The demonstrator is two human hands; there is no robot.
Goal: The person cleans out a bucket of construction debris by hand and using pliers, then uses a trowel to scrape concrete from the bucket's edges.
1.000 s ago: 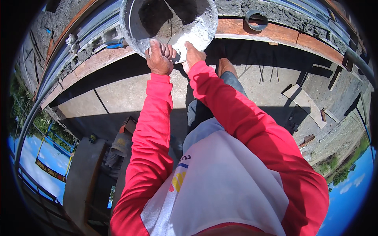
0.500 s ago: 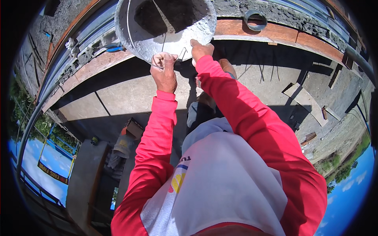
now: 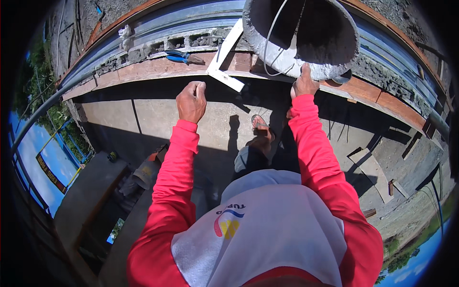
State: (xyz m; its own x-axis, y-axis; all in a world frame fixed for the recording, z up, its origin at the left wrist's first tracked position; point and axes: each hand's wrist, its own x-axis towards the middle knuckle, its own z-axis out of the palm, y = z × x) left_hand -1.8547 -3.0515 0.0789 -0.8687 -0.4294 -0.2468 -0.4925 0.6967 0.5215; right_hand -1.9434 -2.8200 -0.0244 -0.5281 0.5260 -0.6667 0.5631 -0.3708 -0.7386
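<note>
The right hand grips the near rim of a grey, round, cement-crusted bucket, thumb laid over the edge onto the whitish inner wall. The bucket sits at the top of the view, over the block wall, its mouth toward the camera; a thin, curved wire handle hangs at its left side, and deep shadow hides what lies inside. The left hand is apart from it, fingers curled into a fist – whether anything is inside cannot be told. Between the hands, a white, flat, L-shaped piece rests across the reddish-brown wooden board, its short arm jutting past the near edge. Left of that lie blue-handled pliers – just before the grey hollow concrete blocks.
</note>
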